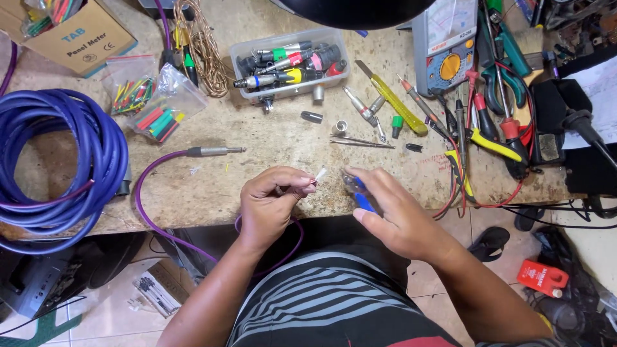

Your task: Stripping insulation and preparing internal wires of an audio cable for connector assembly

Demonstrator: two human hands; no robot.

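Now, materials: my counter (270,160) is worn, pale stone-like slab, scuffed and chipped at the edge; a glossy purple cable (149,193) loops off it, ending in a slim metal jack plug (215,151).
Cable end: a small whitish tip (319,173) sticks out from my left hand (273,199), over the counter's near edge, just beside my right hand (392,212).
Left grip: fingers pinched narrow on the cable end, thumb pressed against forefinger.
Right grip: closed around small pliers with blue handles (361,196); the tool's head points toward the whitish tip, close to it; I cannot tell whether it touches.
Nearby: thin metal tweezers (361,142) lie flat beyond my hands; a clear plastic tray (289,63) holds metal connectors with coloured rings.
Left side: a thick coil of blue cable (61,164), smooth and rubbery, well apart from my hands.
Right side: a yellow-handled utility knife (393,99) and an analogue multimeter (445,45).
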